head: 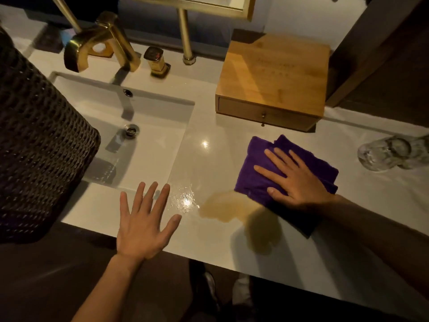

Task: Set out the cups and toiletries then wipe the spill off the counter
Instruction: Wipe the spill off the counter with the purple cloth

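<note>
Under the right hand point(294, 180), pressed flat with fingers spread, lies the folded purple cloth point(308, 166); nothing is pinched. Brown spill point(222, 205) sits on the counter point(348, 228), touching the cloth's near-left corner and running on under the forearm's shadow. Judgement: stroke goes left and toward the front edge. Left hand point(144, 219) open, empty, beside the sink point(148, 145). Glass cups point(392, 152) stand far right.

A dim bathroom: a white sink basin point(148, 145) set into the vanity's left half, a brass faucet point(102, 40) at its back edge, dark floor point(58, 275) below the front edge
</note>
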Tool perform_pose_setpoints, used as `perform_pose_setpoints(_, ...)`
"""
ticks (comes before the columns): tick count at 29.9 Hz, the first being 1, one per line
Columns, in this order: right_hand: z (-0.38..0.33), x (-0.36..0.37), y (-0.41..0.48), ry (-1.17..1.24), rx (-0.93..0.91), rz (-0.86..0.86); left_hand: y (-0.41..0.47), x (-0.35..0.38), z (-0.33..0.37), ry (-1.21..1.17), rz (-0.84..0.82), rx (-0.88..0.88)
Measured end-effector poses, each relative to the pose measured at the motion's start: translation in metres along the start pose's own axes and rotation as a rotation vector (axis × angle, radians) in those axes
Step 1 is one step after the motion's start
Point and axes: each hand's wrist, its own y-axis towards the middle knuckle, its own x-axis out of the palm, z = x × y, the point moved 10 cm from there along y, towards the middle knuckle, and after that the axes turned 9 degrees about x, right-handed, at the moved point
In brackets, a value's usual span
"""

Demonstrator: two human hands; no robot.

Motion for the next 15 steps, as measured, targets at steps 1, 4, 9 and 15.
perform_pose_setpoints(1, 0.014, 0.006, -0.016, -0.008, 0.114, -0.007, 0.0, -0.001, 0.001, -0.006, -0.001, 0.002)
perform_pose_setpoints(4, 0.038, 0.02, -0.069, 0.009, 0.472, 0.012, 0.0, -0.003, 0.002, -0.015, -0.003, -0.003)
perform_pose_setpoints(9, 0.002, 0.025, -0.148, 0.249, 0.963, 0.242, 0.0, -0.005, 0.005, -0.015, 0.005, 0.008)
perform_pose_setpoints(15, -0.056, 0.038, -0.155, 0.477, 1.405, 0.284, -0.001, -0.005, 0.004, -0.03, 0.022, 0.003)
